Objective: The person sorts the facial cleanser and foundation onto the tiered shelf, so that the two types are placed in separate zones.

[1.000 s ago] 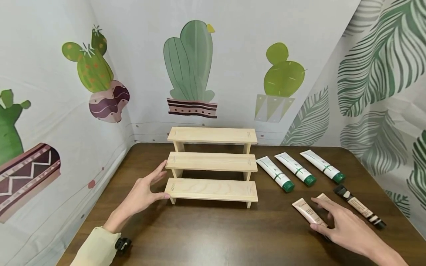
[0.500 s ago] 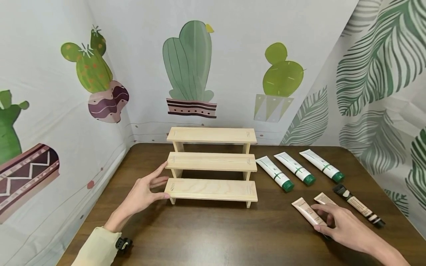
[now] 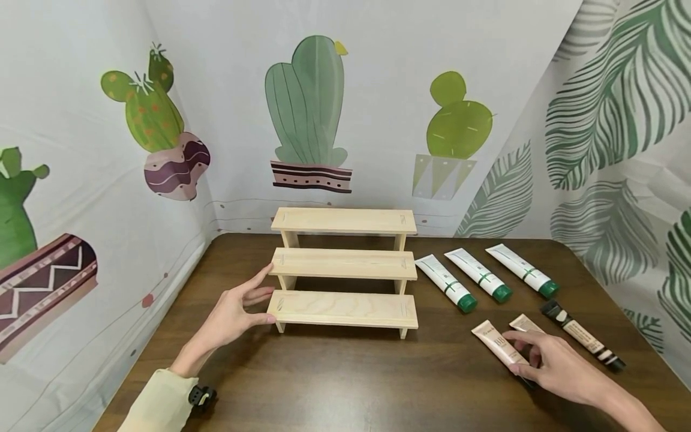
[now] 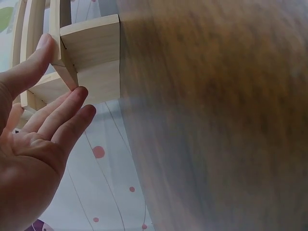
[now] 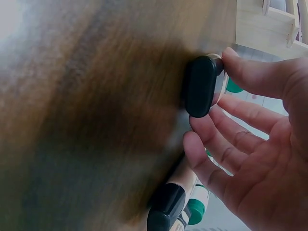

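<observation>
While the left hand, fingers spread, touches the wooden rack, the nearer right hand pinches the BB tube, lower right of frame, long axis slanting upper-left.

"BB" reads on the pink tube at four o'clock in the head view; its smaller script is illegible. Print on the white tubes, at its twelve o'clock, and black tube, at three, is too small.
</observation>
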`<act>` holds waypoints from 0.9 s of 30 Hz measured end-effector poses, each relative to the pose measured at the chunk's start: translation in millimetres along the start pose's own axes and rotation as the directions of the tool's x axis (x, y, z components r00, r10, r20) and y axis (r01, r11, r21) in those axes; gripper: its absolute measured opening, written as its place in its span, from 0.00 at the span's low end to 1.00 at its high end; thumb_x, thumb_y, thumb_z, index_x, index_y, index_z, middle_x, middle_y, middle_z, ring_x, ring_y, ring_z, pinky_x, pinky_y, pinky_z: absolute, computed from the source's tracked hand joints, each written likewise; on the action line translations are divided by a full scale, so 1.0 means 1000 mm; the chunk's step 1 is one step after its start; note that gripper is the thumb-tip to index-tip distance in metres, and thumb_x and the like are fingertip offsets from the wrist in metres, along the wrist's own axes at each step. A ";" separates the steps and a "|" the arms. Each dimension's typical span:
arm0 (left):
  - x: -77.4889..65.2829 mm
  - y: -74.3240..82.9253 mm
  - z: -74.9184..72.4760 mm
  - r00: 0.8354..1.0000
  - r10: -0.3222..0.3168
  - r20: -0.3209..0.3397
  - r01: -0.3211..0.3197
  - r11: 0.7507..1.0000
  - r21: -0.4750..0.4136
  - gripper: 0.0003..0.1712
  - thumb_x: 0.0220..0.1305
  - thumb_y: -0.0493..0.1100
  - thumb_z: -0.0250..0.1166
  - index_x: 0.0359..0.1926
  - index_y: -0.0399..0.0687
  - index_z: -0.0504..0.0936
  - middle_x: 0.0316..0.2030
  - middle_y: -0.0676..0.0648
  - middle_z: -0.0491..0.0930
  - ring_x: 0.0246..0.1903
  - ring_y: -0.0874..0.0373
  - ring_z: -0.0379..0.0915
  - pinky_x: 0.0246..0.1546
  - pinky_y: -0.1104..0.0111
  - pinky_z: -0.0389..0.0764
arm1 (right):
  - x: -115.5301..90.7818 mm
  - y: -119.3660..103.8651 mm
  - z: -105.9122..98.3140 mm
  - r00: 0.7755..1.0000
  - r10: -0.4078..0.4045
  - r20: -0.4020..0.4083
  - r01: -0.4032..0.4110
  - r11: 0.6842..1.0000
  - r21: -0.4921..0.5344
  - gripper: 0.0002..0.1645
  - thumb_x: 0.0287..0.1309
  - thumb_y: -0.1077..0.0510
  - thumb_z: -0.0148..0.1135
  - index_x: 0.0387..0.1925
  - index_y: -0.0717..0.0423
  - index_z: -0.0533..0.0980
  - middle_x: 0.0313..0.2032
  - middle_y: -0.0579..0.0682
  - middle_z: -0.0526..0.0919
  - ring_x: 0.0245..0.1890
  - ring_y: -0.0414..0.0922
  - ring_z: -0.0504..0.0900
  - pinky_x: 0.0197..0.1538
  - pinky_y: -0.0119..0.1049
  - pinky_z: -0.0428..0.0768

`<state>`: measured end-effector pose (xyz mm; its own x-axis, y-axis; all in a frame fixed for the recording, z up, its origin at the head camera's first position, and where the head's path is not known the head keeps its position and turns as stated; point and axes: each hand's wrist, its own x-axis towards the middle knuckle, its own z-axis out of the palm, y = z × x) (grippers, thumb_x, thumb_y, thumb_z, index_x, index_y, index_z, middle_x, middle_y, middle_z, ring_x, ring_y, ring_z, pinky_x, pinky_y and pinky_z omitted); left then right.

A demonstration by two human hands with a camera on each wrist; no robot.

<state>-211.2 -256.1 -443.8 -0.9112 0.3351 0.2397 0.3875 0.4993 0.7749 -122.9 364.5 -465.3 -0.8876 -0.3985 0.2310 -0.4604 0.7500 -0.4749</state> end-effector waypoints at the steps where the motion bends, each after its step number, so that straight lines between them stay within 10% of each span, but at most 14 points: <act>1: 0.000 0.000 0.000 1.000 -0.002 -0.001 0.002 1.000 -0.006 0.64 0.50 0.33 0.84 0.83 0.62 0.60 0.58 0.36 0.83 0.59 0.44 0.82 0.54 0.45 0.85 | 0.001 0.000 0.000 1.000 0.000 0.003 0.000 1.000 0.008 0.30 0.52 0.61 0.82 0.56 0.65 0.82 0.37 0.38 0.79 0.23 0.28 0.70 0.21 0.28 0.69; 27: 0.003 -0.005 0.002 1.000 0.018 0.000 -0.018 0.999 -0.047 0.63 0.49 0.31 0.84 0.82 0.59 0.62 0.60 0.33 0.81 0.60 0.42 0.80 0.58 0.49 0.82 | 0.011 0.009 -0.005 0.996 -0.028 0.091 0.014 0.989 0.146 0.28 0.58 0.62 0.78 0.58 0.68 0.79 0.37 0.39 0.80 0.25 0.31 0.75 0.21 0.29 0.74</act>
<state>-215.7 -255.8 -447.5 -0.9039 0.3442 0.2540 0.3972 0.4548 0.7971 -137.2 368.9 -462.9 -0.8694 -0.4653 0.1663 -0.4658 0.6594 -0.5900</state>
